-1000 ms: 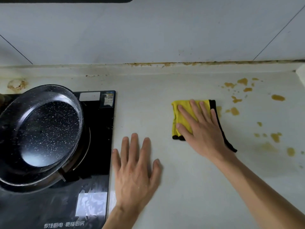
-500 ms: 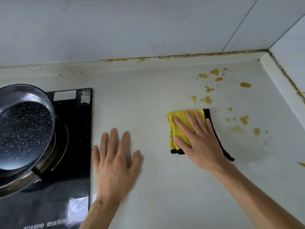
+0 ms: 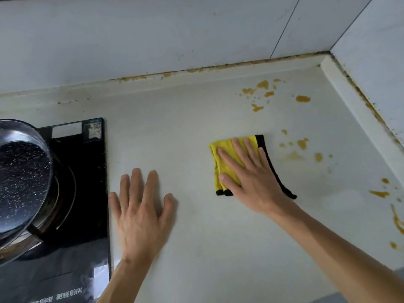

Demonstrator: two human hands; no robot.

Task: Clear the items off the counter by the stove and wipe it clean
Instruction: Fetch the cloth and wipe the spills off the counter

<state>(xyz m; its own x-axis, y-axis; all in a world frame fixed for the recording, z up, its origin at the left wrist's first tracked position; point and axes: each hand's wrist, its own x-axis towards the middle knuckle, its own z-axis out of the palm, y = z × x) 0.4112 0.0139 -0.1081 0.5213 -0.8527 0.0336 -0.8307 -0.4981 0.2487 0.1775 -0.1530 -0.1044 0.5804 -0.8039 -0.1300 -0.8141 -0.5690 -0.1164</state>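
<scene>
— Yellow microfibre, is that what you've got on the counter?

— Yes. My right hand [image 3: 251,178] lies flat on the yellow cloth [image 3: 227,171], fingers straight and a little spread, pressing it down on the pale counter [image 3: 196,136] rather than gripping it. The cloth is folded, right of the frame's centre. Most of it sits under my palm and fingers; its yellow face shows to the left of my fingers, and its black edging [image 3: 273,169] runs out along the right side of my hand and past my wrist.

— And the other hand?

— My left hand [image 3: 142,213] rests palm down on bare counter at lower centre, fingers straight and spread, holding nothing. It lies just beside the edge of the black glass stove [image 3: 87,193] and well apart from the cloth.

— What's around the cloth?

— Orange-brown splatters [image 3: 302,143] lie near it to the right, with more [image 3: 260,88] toward the back wall in the upper right and a streak [image 3: 380,194] at the right edge of the frame. A dark speckled pan [image 3: 21,182] sits tilted on the stove at the left edge. Brownish grime [image 3: 196,69] lines the seam where counter meets white wall.
</scene>
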